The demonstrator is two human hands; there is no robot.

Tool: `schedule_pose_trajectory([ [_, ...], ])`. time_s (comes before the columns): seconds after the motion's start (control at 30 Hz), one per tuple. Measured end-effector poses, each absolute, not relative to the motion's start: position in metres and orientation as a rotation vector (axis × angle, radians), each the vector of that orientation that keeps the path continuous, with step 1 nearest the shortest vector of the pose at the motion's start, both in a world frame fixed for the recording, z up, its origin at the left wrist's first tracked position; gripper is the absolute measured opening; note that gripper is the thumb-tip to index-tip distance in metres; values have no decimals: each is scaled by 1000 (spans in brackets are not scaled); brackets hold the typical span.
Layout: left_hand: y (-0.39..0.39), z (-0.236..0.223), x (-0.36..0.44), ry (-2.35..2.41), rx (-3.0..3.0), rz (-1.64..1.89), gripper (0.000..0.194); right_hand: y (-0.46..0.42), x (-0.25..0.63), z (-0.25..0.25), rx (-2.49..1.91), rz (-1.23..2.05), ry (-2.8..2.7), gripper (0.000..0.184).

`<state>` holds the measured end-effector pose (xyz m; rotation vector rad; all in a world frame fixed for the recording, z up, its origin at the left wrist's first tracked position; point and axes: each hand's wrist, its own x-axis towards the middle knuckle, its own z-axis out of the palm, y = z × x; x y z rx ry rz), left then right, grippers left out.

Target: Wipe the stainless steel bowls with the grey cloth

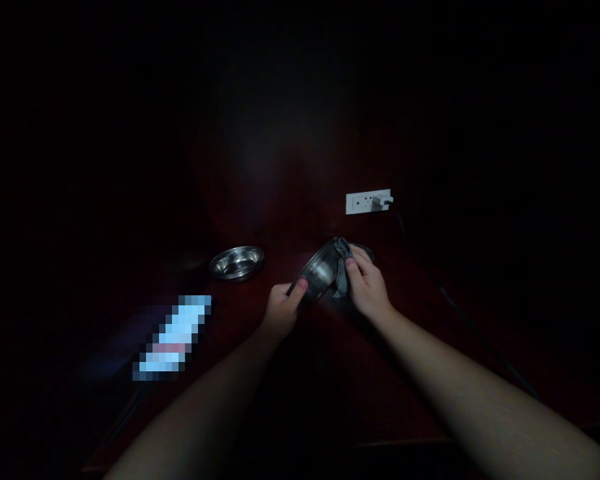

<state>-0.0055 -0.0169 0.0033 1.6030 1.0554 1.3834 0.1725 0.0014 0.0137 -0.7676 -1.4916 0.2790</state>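
Note:
A shiny steel bowl [321,272] is held tilted above the dark red table, in the middle of the head view. My left hand [283,308] grips its near left rim, thumb on the outside. Pinched in my right hand [365,283] is a grey woven cloth [343,267], pressed to the bowl's right side. The fingers of my right hand are partly hidden behind the cloth and bowl. Beyond that hand, the edge of another metal dish [366,250] shows; most of it is covered.
Steel dishes [237,263], seemingly stacked, stand at the left on the table [260,360]. Nearer lies a blurred-out bright screen [175,337]. A white wall socket [363,202] holds a plug [383,199], and a dark cable [460,313] runs down the right side. The surroundings are very dark.

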Motion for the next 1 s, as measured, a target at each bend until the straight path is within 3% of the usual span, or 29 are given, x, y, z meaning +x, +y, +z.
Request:
schedule_pose_trajectory([
  [0.13, -17, 1, -5, 1062, 1610, 1368, 54, 3, 173, 13, -759, 217, -1503, 35],
  [0.33, -20, 4, -8, 967, 1644, 1404, 54, 12, 175, 8, -955, 527, -1290, 39],
  [0.57, -21, 6, -6, 967, 1590, 1391, 54, -11, 171, 20, -690, 147, -1586, 33],
  [0.8, -22, 5, -7, 925, 1628, 1429, 56, 11, 174, 7, -924, 559, -1208, 40],
  [1.0, -18, 1, -6, 940, 1501, 1439, 55, -12, 173, 21, -706, 139, -1585, 34],
])
